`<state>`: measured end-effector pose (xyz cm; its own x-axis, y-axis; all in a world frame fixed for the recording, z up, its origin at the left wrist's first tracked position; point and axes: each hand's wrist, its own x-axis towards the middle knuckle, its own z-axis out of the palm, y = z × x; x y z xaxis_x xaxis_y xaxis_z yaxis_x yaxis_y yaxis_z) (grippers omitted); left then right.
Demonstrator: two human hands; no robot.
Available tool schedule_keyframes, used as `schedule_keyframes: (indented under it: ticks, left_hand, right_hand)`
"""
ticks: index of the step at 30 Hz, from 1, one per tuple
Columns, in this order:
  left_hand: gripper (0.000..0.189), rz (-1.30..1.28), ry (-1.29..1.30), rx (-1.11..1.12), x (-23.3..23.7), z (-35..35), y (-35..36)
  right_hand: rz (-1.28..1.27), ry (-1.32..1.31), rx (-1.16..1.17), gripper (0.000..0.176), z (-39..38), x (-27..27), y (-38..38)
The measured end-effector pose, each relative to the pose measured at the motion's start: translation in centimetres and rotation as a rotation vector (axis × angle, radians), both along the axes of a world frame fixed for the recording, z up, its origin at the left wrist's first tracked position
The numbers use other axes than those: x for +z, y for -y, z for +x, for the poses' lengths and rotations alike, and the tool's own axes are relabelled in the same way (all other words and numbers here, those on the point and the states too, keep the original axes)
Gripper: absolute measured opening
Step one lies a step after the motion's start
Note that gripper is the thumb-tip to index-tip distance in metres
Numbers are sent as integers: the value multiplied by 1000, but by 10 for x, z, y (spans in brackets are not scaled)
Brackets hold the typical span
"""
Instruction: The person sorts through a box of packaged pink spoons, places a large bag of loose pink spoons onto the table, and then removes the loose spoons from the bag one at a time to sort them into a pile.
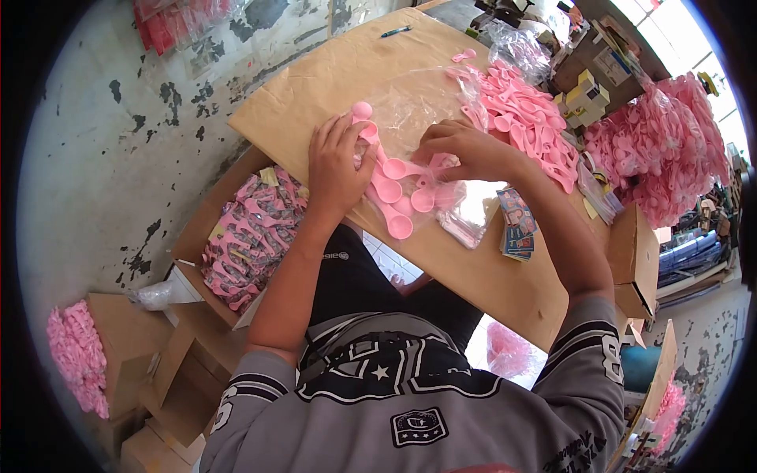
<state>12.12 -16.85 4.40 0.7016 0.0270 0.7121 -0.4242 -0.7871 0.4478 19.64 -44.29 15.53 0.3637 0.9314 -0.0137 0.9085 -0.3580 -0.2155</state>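
Note:
My left hand (337, 164) is curled around the upper end of several pink scoop spoons (386, 191) at the table's near edge, its fingertips on their bowls. To the right, my right hand (464, 151) bends down with its fingers together beside the spoon handles; what lies between its fingertips is hidden. Loose clear plastic (410, 102) spreads on the table behind both hands. A stack of clear plastic bags (464, 229) lies below my right hand, and printed cards (516, 225) sit right of it.
A large heap of pink spoons (524, 118) covers the table's right side. A pen (396, 31) lies at the far edge. At left stands a carton (193, 229) holding packed pink spoons (252, 236). Bagged pink items (658, 150) are piled at right, near an open cardboard box (635, 256).

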Motion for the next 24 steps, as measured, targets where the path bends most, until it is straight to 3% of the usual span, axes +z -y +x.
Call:
schedule_keyframes:
  ticks: [9,12,15,20,24]
  left_hand:
    - [39,-34,-12,0,4,-1,3]
    - [39,-15,-26,6,5,-2,4]
    - [38,-14,-21,4,2,0,6]
    - [36,7,-55,9,5,-2,6]
    - [35,-4,-85,0,6,-2,9]
  right_hand:
    - [-87,-246,-127,25,0,9,8]
    - [-42,-204,-152,22,-5,11,10]
    - [40,-169,-180,21,-7,14,18]
    - [270,121,-214,21,8,28,39]
    - [560,34,-399,21,10,54,55]
